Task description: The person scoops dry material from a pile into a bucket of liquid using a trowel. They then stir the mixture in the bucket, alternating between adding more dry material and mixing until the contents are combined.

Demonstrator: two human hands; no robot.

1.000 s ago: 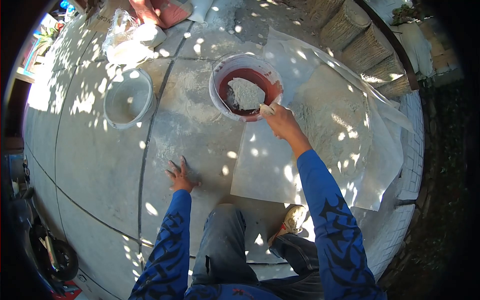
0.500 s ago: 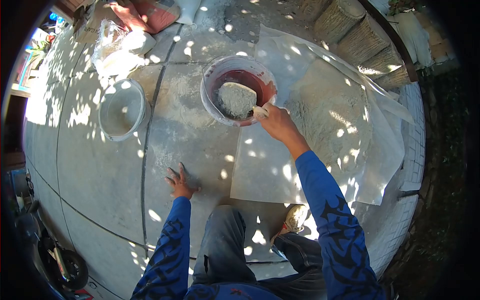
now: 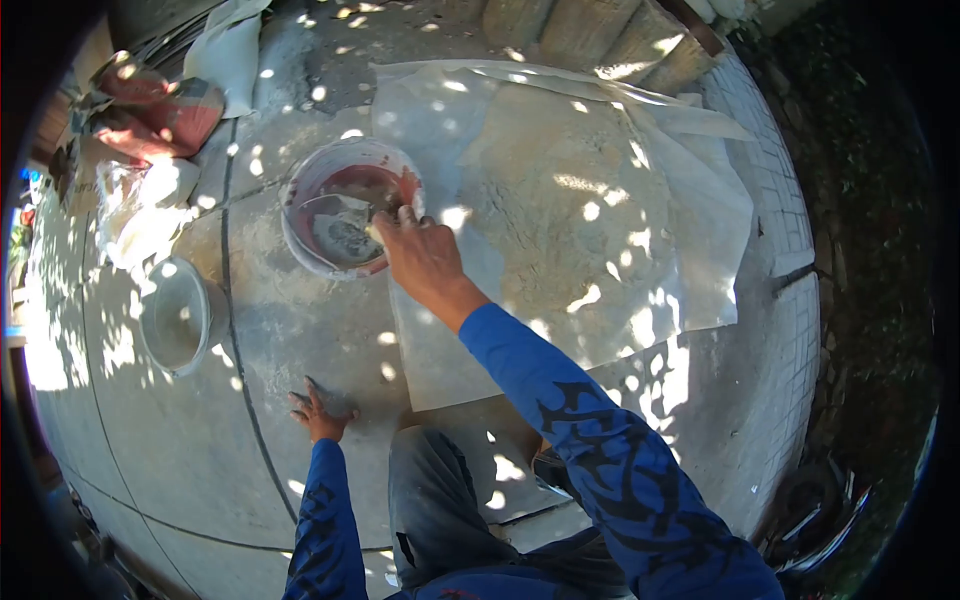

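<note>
My right hand (image 3: 425, 255) is closed around the handle of a trowel (image 3: 345, 225), over the right side of a white bucket (image 3: 300, 245). The trowel's blade is down inside the bucket, with grey powdery mix (image 3: 350, 240) about it. Reddish stains mark the bucket's inner wall. My fingers hide most of the handle. Lower left, my left hand (image 3: 320, 412) rests on the concrete floor (image 3: 300, 350) with its fingers spread and nothing in them.
A second, pale bucket (image 3: 205, 310) stands at the left. To the right lies a translucent plastic sheet (image 3: 450, 370) bearing a flat spread of grey powder (image 3: 570, 190). Bags (image 3: 190, 120) sit at the upper left, log-like posts (image 3: 590, 35) at the top. Brick edging (image 3: 775, 200) runs along the right.
The trowel, heaped with grey mix half a second ago, is now lower and tilted in the bucket, its load mostly off the blade. My view has shifted; my left hand stays on the floor.
</note>
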